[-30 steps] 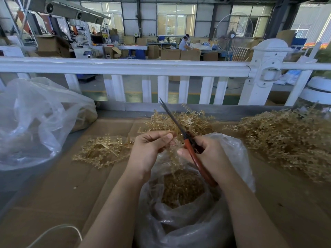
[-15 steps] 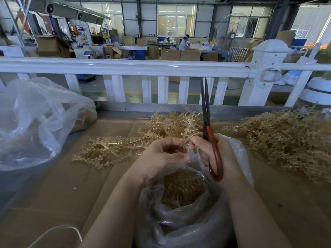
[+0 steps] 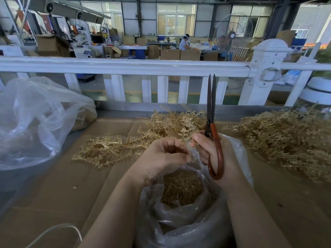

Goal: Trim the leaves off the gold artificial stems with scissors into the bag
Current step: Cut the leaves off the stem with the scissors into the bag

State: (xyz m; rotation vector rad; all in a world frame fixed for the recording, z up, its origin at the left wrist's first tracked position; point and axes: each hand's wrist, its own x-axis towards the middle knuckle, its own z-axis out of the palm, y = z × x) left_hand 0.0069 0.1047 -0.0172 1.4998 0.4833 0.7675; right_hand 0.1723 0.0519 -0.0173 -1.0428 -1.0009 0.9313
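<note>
Gold artificial stems [image 3: 188, 136] meet between the two hands, just above the mouth of the bag [image 3: 180, 217]; the clear plastic bag stands nearest the camera, between the forearms, open at the top and partly filled with small gold trimmings [image 3: 180, 187]. The left hand [image 3: 161, 158] is curled over the bag's mouth, its fingertips pinching what seems to be a stem end together with the crinkled plastic rim, though the pinch is too blurred to be sure. The right hand [image 3: 211, 151] grips the scissors [image 3: 212, 126] by their red-brown loop handles; thumb and forefinger also nip a thin gold stem that slants up to the right of the left hand; the dark blades point straight up, nearly closed, their tips in front of the white railing [image 3: 125, 66]. A white cable [image 3: 55, 231] curves at the lower left on the cardboard-covered table [image 3: 62, 190]. Beyond the hands, a flat cluster of gold stems [image 3: 102, 149] lies to the left; a looser heap [image 3: 172, 122] sits behind the hands; a large pile [image 3: 286, 140] fills the right side. A second clear bag [image 3: 35, 119] slumps at the far left. Past the railing, cardboard boxes [image 3: 180, 54] and a standing fan [image 3: 232, 31] fill a workshop floor, where a person [image 3: 183, 43] sits at a bench.
</note>
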